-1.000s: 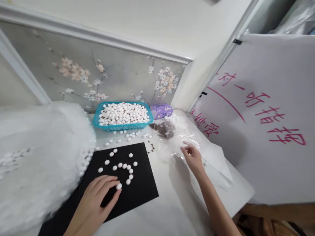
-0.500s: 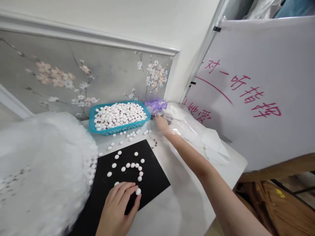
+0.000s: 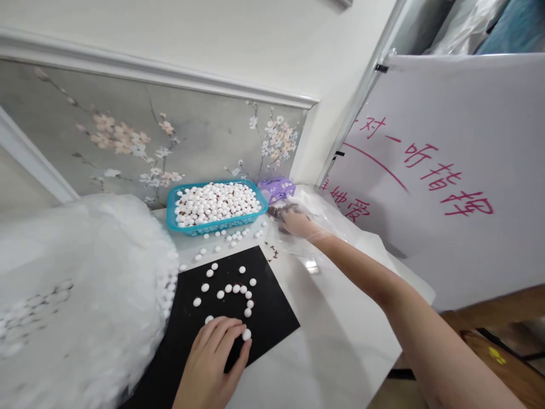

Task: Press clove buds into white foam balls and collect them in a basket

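Observation:
Over the black sheet [image 3: 272,309], my left hand [image 3: 215,355] is closed, pinching a small white ball [image 3: 246,334] between thumb and fingertips. Other white balls lie on the sheet; several form a curved row [image 3: 242,289], and a few sit apart to its left. My right hand [image 3: 298,223] reaches into a clear plastic bag [image 3: 326,213] at the back of the table. Its bent fingers are down among small dark brown pieces [image 3: 276,211]; the plastic and the pieces partly hide the fingertips, and what they grip does not show.
A blue tray [image 3: 213,228] heaped with white balls stands against the wall, with loose balls in front. Beside it lies a purple packet [image 3: 277,188]. A large translucent bag of white balls [image 3: 85,284] fills the left. A whiteboard [image 3: 468,142] with red writing borders the right.
My right hand has moved slightly right and down, deeper among the brown pieces in the bag. My left hand keeps its pinch on the white ball. The whole view has shifted a little.

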Motion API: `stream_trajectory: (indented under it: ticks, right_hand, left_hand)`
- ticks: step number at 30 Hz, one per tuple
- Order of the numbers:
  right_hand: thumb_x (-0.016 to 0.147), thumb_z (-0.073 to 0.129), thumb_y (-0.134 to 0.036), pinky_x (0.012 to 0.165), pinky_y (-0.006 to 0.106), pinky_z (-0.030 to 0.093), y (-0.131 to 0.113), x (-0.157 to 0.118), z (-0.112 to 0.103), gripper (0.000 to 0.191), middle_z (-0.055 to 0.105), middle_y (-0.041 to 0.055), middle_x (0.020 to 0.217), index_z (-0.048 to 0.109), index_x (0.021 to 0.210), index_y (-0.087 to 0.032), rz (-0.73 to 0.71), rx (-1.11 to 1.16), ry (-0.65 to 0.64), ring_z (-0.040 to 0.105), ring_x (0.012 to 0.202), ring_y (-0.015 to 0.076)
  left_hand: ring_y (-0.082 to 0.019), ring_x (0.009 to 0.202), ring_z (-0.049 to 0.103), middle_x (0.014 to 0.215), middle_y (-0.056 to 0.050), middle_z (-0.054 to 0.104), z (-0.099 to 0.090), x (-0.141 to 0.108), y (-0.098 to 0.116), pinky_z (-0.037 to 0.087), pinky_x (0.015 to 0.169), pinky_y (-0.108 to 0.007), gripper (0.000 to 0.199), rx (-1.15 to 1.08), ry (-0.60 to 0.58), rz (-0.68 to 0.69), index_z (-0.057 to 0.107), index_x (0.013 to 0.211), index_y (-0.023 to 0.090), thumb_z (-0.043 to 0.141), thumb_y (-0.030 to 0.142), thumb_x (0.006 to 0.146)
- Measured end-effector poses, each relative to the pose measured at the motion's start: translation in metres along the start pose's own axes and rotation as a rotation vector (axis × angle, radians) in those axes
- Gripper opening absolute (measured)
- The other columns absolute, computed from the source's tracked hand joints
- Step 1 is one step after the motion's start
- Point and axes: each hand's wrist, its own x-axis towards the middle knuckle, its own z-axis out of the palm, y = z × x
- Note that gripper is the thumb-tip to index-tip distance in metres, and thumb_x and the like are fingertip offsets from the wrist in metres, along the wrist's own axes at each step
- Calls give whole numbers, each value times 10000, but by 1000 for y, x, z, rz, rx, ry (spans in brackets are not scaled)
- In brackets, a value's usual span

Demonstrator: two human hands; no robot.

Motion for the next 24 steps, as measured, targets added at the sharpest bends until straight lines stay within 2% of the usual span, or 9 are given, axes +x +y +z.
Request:
stream_trajectory:
  ticks: [4, 9, 15, 20, 24]
  right_hand:
    - [921, 386, -444, 791, 397, 493, -4, -12, 9, 468, 564, 119, 1138, 410, 1275, -138, 73, 2, 20, 594, 945, 207]
    - [895, 487, -367, 774, 381, 505, -7, -24, 13, 347, 574, 76, 1102, 503, 1169, -154, 100, -8, 12, 595, 908, 180]
    - [908, 456, -378, 725, 351, 509, 5, -41, 13, 337, 599, 56, 996, 507, 1148, -146, 171, -23, 85, 604, 815, 154]
    - [957, 282, -375, 681, 325, 459, 14, -52, 19, 367, 610, 111, 966, 488, 1179, -168, 122, -22, 111, 606, 828, 203]
    - [949, 272, -372, 676, 327, 427, 10, -57, 27, 377, 600, 153, 1014, 495, 1168, -160, 100, 19, 105, 607, 844, 244]
  left_hand:
    - [-205, 881, 604, 904, -34, 670, 0, 0, 1, 476, 789, -347, 136, -11, -5, -7, 610, 927, 213, 562, 255, 807]
    - [-201, 881, 603, 899, -29, 667, 0, 1, 2, 477, 810, -355, 134, -16, -24, -32, 617, 917, 217, 549, 270, 814]
    - [-205, 886, 598, 903, -33, 666, 2, 0, 3, 473, 798, -361, 124, -4, -21, -7, 604, 917, 207, 553, 253, 813]
    - [-204, 889, 602, 900, -25, 670, 2, 0, 3, 467, 809, -359, 132, 2, -20, 11, 609, 923, 209, 553, 254, 812]
    - [-202, 889, 600, 895, -21, 669, 1, 0, 3, 462, 823, -363, 122, 0, -32, -5, 608, 911, 215, 551, 264, 815]
